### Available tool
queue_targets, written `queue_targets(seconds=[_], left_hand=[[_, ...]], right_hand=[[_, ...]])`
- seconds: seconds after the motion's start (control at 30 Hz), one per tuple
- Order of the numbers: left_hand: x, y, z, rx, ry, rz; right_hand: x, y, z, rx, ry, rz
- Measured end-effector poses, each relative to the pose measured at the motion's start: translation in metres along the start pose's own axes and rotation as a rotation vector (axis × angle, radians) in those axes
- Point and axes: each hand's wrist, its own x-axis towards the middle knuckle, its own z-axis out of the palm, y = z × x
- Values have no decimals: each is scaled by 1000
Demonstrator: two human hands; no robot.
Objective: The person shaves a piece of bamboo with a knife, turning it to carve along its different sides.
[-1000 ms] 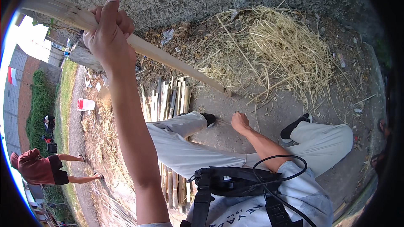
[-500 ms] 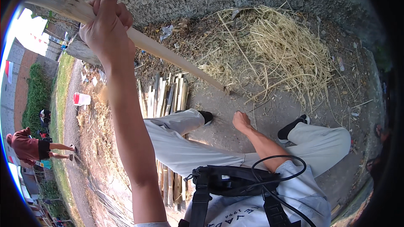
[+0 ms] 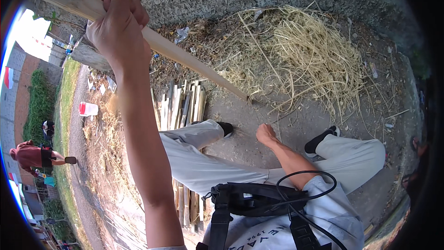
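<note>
The left hand (image 3: 119,25) is wrapped firmly around a pale wooden pole (image 3: 189,62); one end extends past that hand on its left, the other slants rightward to a tip just ahead of the right hand (image 3: 266,134), apart from it. The right hand is curled in a loose fist; whether anything sits inside, I cannot tell. Ahead and to its right lies a straw heap (image 3: 323,60); to its left, narrow slats (image 3: 181,106).
</note>
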Motion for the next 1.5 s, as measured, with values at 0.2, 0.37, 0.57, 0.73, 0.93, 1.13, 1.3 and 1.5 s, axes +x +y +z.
queue_targets(seconds=[0.2,0.37,0.57,0.73,0.93,1.13,1.3,1.5], left_hand=[[1,-1,4,-32,-7,-12],[3,-4,2,21,-40,-23],[1,0,11,-27,-38,-24],[3,-5,12,-40,-74,-6],[4,-6,3,-18,-117,8],[4,-1,-13,-70,-79,-20],[6,-4,-22,-50,-86,-14],[6,-2,-20,-65,-49,-20]], right_hand=[[13,-56,-28,325,353,-357],[7,-51,12,508,421,-472],[25,12,-11,268,-101,214],[30,-49,-7,394,319,-306],[26,-10,26,438,49,-68],[43,25,24,274,-76,223],[39,1,38,316,69,-23],[49,38,36,231,-83,214]])
